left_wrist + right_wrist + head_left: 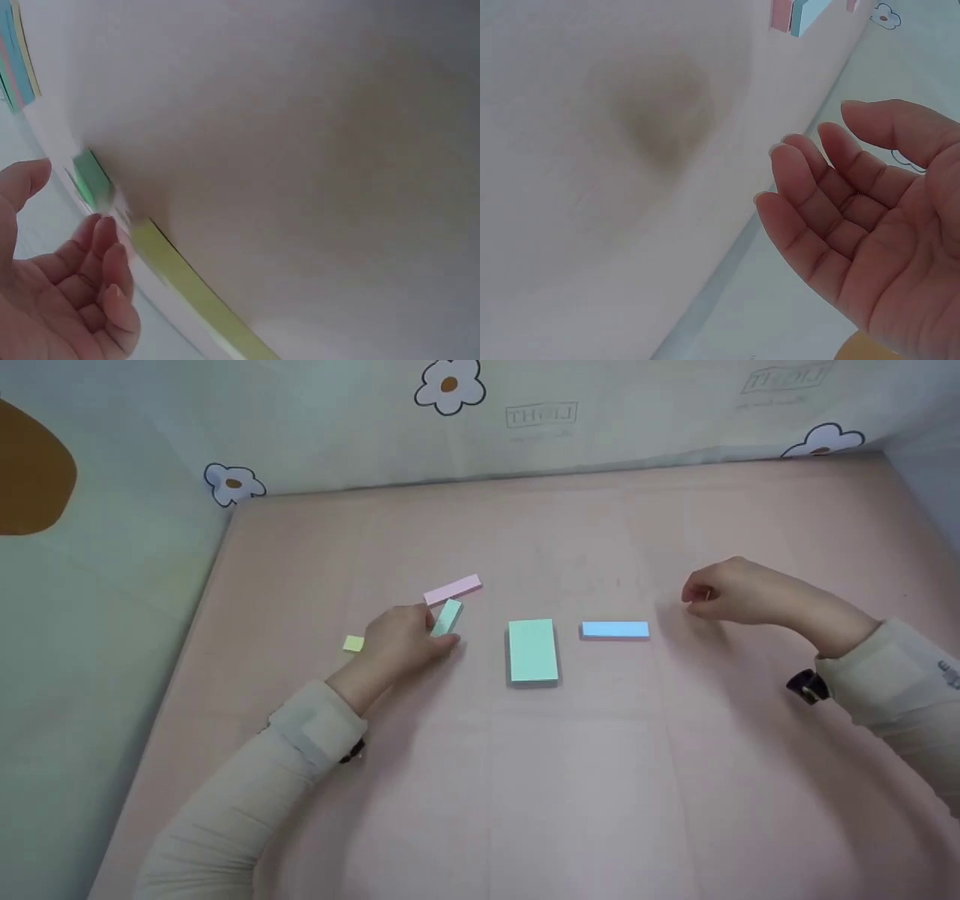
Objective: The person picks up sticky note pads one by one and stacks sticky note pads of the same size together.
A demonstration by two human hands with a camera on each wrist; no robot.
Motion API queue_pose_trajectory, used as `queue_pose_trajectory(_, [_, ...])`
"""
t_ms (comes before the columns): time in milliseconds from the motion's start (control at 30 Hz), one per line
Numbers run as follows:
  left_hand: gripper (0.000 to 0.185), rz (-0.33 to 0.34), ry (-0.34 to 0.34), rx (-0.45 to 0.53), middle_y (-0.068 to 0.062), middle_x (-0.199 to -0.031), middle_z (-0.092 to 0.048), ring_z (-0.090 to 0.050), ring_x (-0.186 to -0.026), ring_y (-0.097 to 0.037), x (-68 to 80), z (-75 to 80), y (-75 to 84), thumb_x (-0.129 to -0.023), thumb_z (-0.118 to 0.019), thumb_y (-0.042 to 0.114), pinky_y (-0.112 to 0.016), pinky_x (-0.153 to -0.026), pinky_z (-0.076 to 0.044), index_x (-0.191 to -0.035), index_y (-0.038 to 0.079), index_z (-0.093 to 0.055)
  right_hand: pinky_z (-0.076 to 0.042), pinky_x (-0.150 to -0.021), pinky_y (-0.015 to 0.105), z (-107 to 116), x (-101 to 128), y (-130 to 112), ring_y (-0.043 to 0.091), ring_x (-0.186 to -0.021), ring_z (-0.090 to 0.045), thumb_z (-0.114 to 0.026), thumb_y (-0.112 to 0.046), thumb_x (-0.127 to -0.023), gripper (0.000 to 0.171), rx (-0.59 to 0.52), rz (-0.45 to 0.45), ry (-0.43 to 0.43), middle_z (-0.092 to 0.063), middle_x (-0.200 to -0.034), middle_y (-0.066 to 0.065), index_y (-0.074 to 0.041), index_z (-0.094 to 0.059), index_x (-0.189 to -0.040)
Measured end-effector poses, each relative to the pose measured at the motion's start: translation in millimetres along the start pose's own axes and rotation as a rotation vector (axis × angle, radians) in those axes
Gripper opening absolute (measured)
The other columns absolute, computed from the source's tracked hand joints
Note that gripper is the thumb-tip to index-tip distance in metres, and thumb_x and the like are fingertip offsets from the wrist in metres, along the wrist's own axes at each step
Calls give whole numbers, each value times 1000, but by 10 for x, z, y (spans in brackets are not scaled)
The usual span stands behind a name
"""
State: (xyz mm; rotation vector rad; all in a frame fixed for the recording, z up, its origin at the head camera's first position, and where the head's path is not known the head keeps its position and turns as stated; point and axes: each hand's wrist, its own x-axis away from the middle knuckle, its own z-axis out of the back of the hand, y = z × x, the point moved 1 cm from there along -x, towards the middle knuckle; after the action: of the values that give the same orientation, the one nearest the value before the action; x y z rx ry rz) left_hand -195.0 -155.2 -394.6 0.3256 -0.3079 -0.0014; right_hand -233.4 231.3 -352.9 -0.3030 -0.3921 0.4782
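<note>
Left hand (401, 645) has its grip pinched on a small green block (448, 618), tilted, left of centre frame. Right hand (731, 589) hangs relaxed, holding nothing, right of the blue block (615, 630). Pink block (453, 589) sits just behind on the desk (525, 780).

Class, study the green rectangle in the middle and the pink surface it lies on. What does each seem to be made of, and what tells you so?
The green rectangle looks like a pad of stacked paper: matte pastel top, a thin layered edge in front. The pink surface looks like soft matte cloth or a mat, with faint fold lines and no shine; which one is uncertain.
</note>
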Motion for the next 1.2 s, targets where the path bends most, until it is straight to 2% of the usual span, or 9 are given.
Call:
queue_pose_trajectory(167, [29, 33, -6, -21, -8, -78, -55, -47, -69, -21, 0, -66, 66, -83, -59, 27, -30, -62, -34, -98, 1, -56, -42, -67, 35, -13, 10, 9, 18, -74, -51, -56, -6, -83, 12, 8, -4, -8, -60, -81, 5, -1, -63, -92])
queue_pose_trajectory(300, [25, 59, -14, 15, -7, -74, -53, -46, -68, -20, -13, -77, 65, -83, -59, 23, -30, -61, -34, -98, 2, -57, -42, -68, 35, -21, 14, 12, 19, -75, -51, -55, -7, -84, 13, 5, -3, -14, -60, -82, 5, -1, -63, -93])
queue_pose_trajectory(600, [21, -4, -2, -103, -6, -71, -47, -41, -68, -20, -55, -74, 84, -80, -58, 22, -30, -60, -32, -87, 2, -56, -43, -70, 36, -45, 21, 20, 18, -75, -52, -55, -7, -83, 14, 7, 22, -3, -61, -82, 5, -1, -64, -92])
queue_pose_trajectory(867, [25, -115, 21, -258, -7, -73, -50, -42, -68, -19, -34, -36, 88, -82, -59, 22, -29, -58, -32, -91, -1, -60, -43, -68, 36, -53, 16, 18, 18, -74, -52, -57, -7, -85, 14, 12, 14, -7, -61, -81, 6, 1, -64, -94])
queue_pose_trajectory(1033, [17, -249, 65, -400, -8, -72, -55, -43, -66, -19, 8, 26, 96, -80, -59, 17, -31, -59, -38, -84, 0, -62, -43, -69, 36, -57, 22, 16, 18, -74, -51, -57, -7, -85, 14, 12, 15, -6, -61, -81, 5, 1, -64, -94])
queue_pose_trajectory(1200, [14, -379, -3, -364, -10, -81, -60, -47, -72, -21, 36, 61, 89, -81, -59, 7, -33, -71, -44, -92, -1, -64, -43, -69, 36, -60, 29, 17, 18, -74, -51, -57, -7, -85, 14, 4, 15, -6, -60, -81, 5, 0, -64, -94])
